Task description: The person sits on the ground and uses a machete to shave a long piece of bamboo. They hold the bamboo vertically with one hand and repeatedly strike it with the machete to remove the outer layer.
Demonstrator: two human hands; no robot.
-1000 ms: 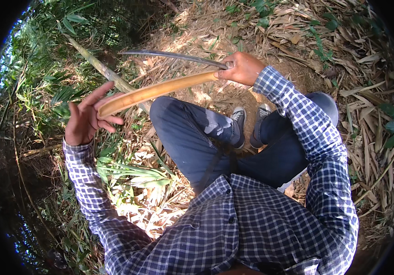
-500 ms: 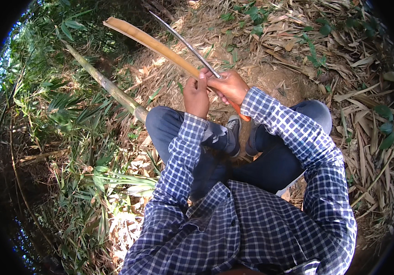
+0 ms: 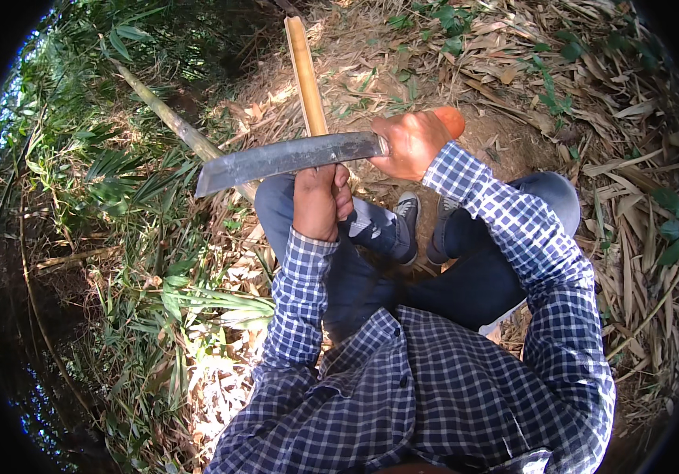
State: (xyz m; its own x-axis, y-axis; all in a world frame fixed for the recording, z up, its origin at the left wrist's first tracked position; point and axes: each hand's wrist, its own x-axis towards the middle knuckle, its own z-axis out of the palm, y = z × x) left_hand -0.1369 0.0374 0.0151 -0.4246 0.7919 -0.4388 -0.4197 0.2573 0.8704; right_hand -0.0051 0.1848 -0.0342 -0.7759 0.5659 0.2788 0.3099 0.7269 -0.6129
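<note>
My left hand is closed around the lower end of a split bamboo strip, which stands away from me with its pale, hollow inner face showing. My right hand grips a machete by its orange handle. The dark, wide machete blade points left and lies across the strip, just above my left fist. It hides part of the strip and the top of that hand; whether the edge touches the bamboo I cannot tell.
A long bamboo pole slants from the far left to my left knee. My shoes rest on the ground between my bent legs. Green bamboo leaves crowd the left, and dry leaf litter covers the right.
The machete has swung from pointing away from me to lying crosswise, blade to the left. The bamboo strip has turned more upright, showing its inner face. My hands have moved apart.
</note>
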